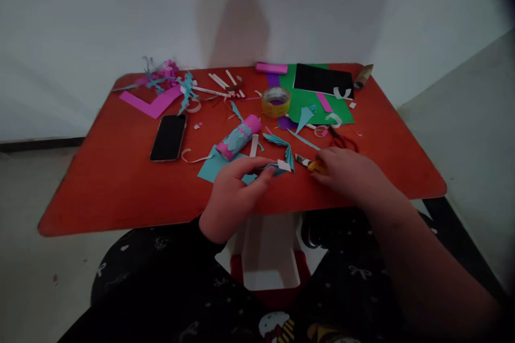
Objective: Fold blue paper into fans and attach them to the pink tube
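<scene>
My left hand (pixel 239 188) is closed near the front edge of the table, pinching a piece of folded blue paper (pixel 277 170). A small white paper piece (pixel 284 165) lies against its top. To the right, my right hand (pixel 348 171) has its fingers round the yellow end of a small tube-like item (pixel 303 161) with a pale, dark-printed body. Just beyond sits a pleated blue paper strip (pixel 281 141). A pink roll with blue fringe (pixel 238 138) lies past my left hand. Blue paper (pixel 213 166) is partly hidden under that hand.
A phone (pixel 169 138) lies on the red table (pixel 120 187) at left. Behind are clear tape (pixel 276 102), green paper (pixel 309 102), a black rectangle (pixel 324 79) and a brush (pixel 363 76). Red-handled scissors (pixel 341 141) lie near my right hand. Paper scraps (pixel 161 77) are scattered about.
</scene>
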`<state>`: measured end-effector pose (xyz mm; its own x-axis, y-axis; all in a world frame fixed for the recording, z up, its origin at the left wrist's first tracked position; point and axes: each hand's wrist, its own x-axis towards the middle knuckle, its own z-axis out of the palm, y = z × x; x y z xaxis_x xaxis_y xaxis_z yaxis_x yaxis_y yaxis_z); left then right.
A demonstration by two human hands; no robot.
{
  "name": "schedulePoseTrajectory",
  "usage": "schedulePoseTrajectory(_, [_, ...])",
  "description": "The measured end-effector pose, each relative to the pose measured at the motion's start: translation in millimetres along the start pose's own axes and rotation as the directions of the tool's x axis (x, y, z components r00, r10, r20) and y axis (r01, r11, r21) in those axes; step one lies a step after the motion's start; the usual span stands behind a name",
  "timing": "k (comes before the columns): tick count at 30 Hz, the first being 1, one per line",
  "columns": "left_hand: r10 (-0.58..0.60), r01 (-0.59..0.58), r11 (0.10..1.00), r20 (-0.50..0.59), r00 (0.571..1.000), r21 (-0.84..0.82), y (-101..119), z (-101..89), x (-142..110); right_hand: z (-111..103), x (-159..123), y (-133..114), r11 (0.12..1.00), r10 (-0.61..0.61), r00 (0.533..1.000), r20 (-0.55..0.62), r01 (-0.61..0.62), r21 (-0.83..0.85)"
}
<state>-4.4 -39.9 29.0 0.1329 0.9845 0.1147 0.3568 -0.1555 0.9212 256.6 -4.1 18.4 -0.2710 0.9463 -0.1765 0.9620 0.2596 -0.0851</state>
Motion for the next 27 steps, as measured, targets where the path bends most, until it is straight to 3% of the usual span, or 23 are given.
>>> schedulePoseTrajectory(2, [0.043,-0.042,0.999,-0.047,0.998,0.017,0.3,0.1,0.4,5.7,1.0,5.2,0.999,0.031,0.998,0.058,-0.029,-0.044])
schedulePoseTrajectory(4, [0.081,-0.077,0.996,-0.098,0.992,0.041,0.7,0.4,0.3,8.0,0.5,6.2,0.999,0.044,0.999,0.031,-0.043,-0.009])
schedulePoseTrajectory(7, [0.130,-0.117,0.990,-0.170,0.977,0.084,-0.4,0.5,-0.5,3.8,-4.8,0.1,0.957,0.006,0.995,-0.100,0.024,0.289])
schedulePoseTrajectory(10, [0.188,-0.165,0.979,-0.210,0.959,0.121,-2.6,-0.4,-1.1,-5.2,-16.2,-16.6,0.739,0.011,0.944,-0.329,0.214,0.639])
schedulePoseTrajectory(12, [0.225,-0.195,0.970,-0.224,0.948,0.147,-3.8,-1.5,-1.0,-10.7,-25.0,-31.4,0.632,-0.038,0.915,-0.402,0.334,0.700])
schedulePoseTrajectory(18, [0.302,-0.244,0.941,-0.256,0.918,0.236,-4.8,-4.2,0.1,-21.1,-37.3,-60.7,0.721,-0.129,0.909,-0.395,0.360,0.592])
schedulePoseTrajectory(27, [0.347,-0.278,0.919,-0.241,0.906,0.281,-3.7,-5.5,0.1,-24.3,-38.3,-61.2,0.742,-0.140,0.919,-0.369,0.344,0.575])
